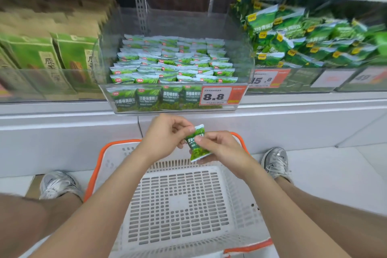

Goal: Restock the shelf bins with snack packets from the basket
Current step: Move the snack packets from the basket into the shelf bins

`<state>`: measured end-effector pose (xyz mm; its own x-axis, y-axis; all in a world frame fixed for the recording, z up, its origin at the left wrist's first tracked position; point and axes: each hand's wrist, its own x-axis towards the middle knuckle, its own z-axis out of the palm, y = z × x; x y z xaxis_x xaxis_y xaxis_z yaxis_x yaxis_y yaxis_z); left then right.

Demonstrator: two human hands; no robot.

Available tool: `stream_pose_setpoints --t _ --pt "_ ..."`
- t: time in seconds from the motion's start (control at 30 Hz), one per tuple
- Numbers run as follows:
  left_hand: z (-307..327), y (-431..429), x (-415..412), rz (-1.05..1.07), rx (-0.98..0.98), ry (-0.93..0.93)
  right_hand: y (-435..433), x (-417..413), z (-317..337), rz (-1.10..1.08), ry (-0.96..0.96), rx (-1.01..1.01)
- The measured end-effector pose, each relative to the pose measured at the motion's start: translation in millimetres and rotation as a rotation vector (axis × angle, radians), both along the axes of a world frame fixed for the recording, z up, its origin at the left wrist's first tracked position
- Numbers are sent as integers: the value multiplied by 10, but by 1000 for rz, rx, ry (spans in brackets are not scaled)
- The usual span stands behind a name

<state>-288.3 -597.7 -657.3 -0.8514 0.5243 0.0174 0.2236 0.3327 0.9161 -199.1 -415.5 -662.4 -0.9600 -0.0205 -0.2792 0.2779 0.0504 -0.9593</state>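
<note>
Both grip packet: left hand pinches top, right hand curls fingers round bottom; slot upright, label forward, into bin.

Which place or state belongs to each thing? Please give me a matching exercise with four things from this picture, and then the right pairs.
Things
1. small green snack packet
2. white plastic basket with orange rim
3. clear plastic shelf bin
4. orange-and-white price tag

Places or states
a. fixed on the bin's front
b. pinched between the left hand and the right hand
c. below the hands, no packets visible inside
d. on the white shelf, full of rows of packets

Pairs: 1-b, 2-c, 3-d, 4-a
</note>
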Motion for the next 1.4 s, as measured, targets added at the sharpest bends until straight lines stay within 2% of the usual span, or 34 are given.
stream_pose_setpoints --t 0.23,0.33,0.4,0.53,0.6,0.67,0.77,0.87,0.97,1.07,1.23,1.4 --pt "403 10 52 -1 140 48 -22 90 274 -40 103 -65" --pt "551 35 74 25 166 108 -27 67 469 -33 175 69" --pt "651 80 84 95 180 243 3 29 658 -48 238 133" --pt "809 153 54 359 96 736 119 -74 1134 -236 466 148" --pt "854 166 -6 411 -5 877 225 -161 1359 -360 596 283" --pt "879 169 -83 376 -130 954 341 -266 1538 -432 673 501" --pt "895 189 -126 337 -282 909 448 -441 1700 -413 716 929" --pt "876 233 -121 301 -435 820 499 -653 1766 -137 619 1264" --pt "859 258 -119 306 -530 848 512 -872 1815 173 375 1500" --pt "868 262 -114 307 -560 855 435 -1032 1928 340 226 1593" --pt "860 260 -107 310 -574 874 287 -1204 2054 397 145 1764" --pt "865 255 -115 292 -604 882 278 -1269 1912 582 -14 1737"
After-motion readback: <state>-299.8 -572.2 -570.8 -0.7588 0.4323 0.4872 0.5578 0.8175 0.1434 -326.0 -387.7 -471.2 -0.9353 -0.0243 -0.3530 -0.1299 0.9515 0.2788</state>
